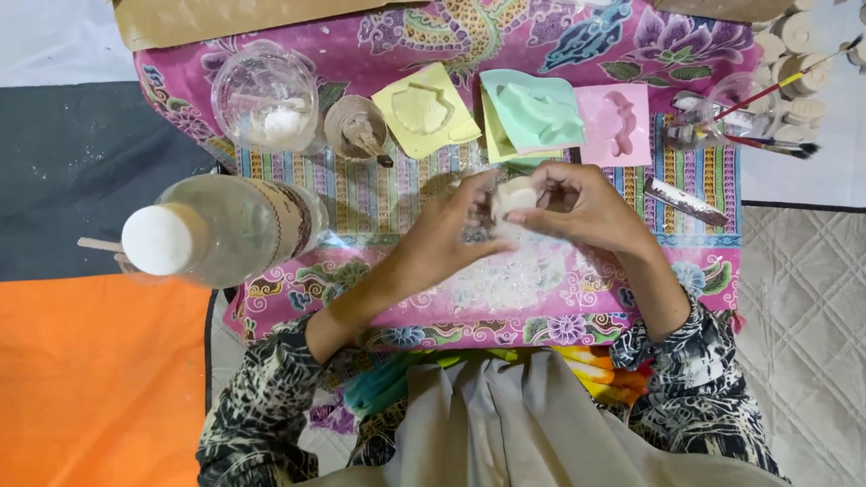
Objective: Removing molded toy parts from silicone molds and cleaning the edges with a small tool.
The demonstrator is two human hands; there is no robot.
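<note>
Pink batik cloth (581, 49), printed with flowers and a dragon, covers the low work surface, with orange and dark grey flooring to the left and a quilted grey mat at the right. Both hands meet over the middle of the cloth around one small white plaster cast (516, 196) — a rounded, matte lump. The left hand (448, 235) has its fingers curled against the cast's left side; the right hand (581, 207) pinches it from above and the right, fingers bent close. White crumbs and dust speckle the cloth just below them.

Beyond the hands lie three soft square moulds in a row: one yellow (427, 110) with a shell-like hollow, one mint green (532, 112) lying on another yellow piece, one pink (614, 125). To their left stand a clear plastic cup (266, 96) holding white powder and a small brown cup (355, 128) with a stick in it. A clear bottle with a white cap (217, 230) rises at the left — close to the camera. Paintbrushes (766, 113) lie at the right, beside many pale round casts (820, 24).
</note>
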